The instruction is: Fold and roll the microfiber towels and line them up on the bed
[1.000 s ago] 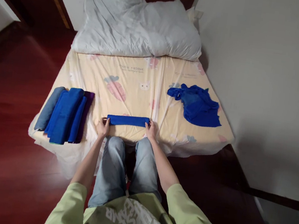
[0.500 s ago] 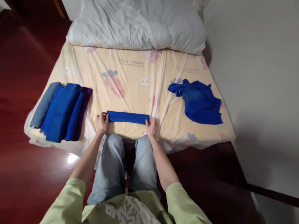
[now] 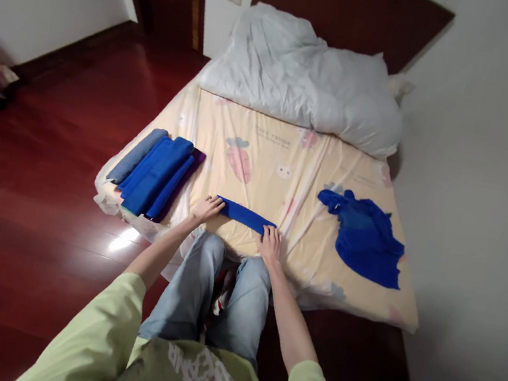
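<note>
A blue cloth (image 3: 245,216), folded into a long narrow strip, lies near the front edge of the bed. My left hand (image 3: 208,208) is closed over its left end, and my right hand (image 3: 270,243) grips the right end with the fingers on top. Off to the left is a row of folded cloths: a grey-blue roll (image 3: 138,155), a bright blue folded cloth (image 3: 156,177) lying on top of others, and a purple one (image 3: 199,157) partly hidden beneath. A crumpled blue garment (image 3: 367,241) is spread loosely on the right side of the bed.
The bed (image 3: 265,141) has a cream sheet printed with carrots and rabbits. A bunched grey-white quilt (image 3: 307,78) lies by the dark headboard (image 3: 346,8). A wall (image 3: 481,185) runs close on the right, and dark red floor (image 3: 35,197) extends on the left.
My view has turned to the left, so the bed appears shifted right and tilted. Both hands stay at the strip's ends, with the fingers now lying more over the top.
</note>
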A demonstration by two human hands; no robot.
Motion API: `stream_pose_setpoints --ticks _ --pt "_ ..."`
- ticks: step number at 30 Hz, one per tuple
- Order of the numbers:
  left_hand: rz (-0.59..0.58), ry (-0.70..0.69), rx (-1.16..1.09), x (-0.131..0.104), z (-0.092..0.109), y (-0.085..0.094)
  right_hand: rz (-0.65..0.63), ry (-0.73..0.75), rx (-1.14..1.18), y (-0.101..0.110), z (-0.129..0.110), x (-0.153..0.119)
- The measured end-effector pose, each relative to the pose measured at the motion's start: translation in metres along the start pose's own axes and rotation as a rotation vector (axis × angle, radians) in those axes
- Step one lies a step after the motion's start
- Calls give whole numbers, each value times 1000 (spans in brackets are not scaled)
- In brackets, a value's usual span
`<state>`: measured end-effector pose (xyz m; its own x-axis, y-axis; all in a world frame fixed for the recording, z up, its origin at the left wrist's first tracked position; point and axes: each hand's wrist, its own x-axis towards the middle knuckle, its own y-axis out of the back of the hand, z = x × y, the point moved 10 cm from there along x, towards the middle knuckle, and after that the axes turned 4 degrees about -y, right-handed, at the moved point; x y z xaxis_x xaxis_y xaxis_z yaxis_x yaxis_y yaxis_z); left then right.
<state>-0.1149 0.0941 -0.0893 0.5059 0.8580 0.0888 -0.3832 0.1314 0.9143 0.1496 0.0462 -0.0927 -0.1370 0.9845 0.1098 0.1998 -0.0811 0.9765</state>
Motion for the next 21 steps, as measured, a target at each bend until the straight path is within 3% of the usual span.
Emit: stream_pose_setpoints --ticks 7,10,12,16,21 --pt "60 -18 -98 0 5 15 -92 150 -223 11 -5 21" --pt "104 -24 -125 -30 10 20 -86 211 -289 26 -13 49" --pt "152 -13 -149 -61 13 20 -70 276 -296 35 -31 76" --pt "253 75 -184 -128 6 11 -60 450 -260 35 -110 137" --pt "374 250 -64 -183 -37 8 -92 666 -178 -3 -243 196"
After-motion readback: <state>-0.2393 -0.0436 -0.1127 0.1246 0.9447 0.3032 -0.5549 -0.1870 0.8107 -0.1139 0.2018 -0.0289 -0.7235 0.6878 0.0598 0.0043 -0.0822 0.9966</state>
